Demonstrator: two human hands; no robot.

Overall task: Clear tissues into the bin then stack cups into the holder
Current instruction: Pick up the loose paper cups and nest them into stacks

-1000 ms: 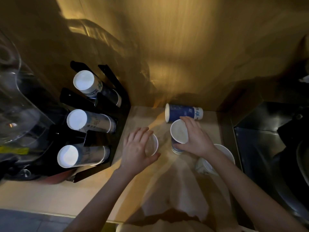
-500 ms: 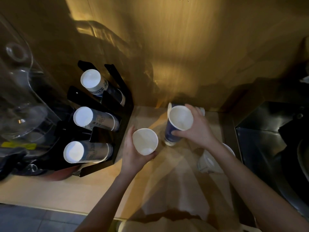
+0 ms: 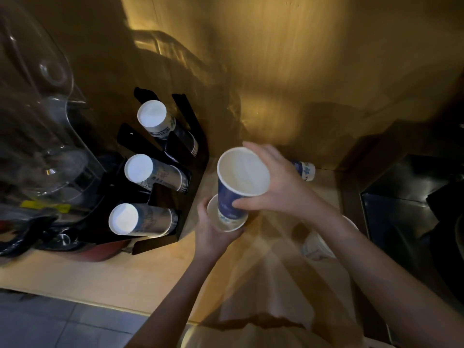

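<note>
My right hand (image 3: 281, 187) grips a blue paper cup (image 3: 238, 182) by its side, mouth up. Its base sits inside the mouth of a second paper cup (image 3: 221, 223), which my left hand (image 3: 213, 237) holds from below. A third blue cup (image 3: 305, 169) lies on its side on the wooden counter behind my right hand, mostly hidden. The black cup holder (image 3: 193, 141) stands at the left with three slanted stacks of cups, their white bottoms facing me.
A white cup or bowl (image 3: 316, 247) rests on the counter under my right forearm. A clear plastic dispenser (image 3: 37, 96) stands far left. A dark metal sink or appliance (image 3: 406, 209) borders the counter on the right. The wall rises just behind.
Both hands lifted their cups off the counter and brought them together. The right hand's blue cup now sits in the mouth of the left hand's cup.
</note>
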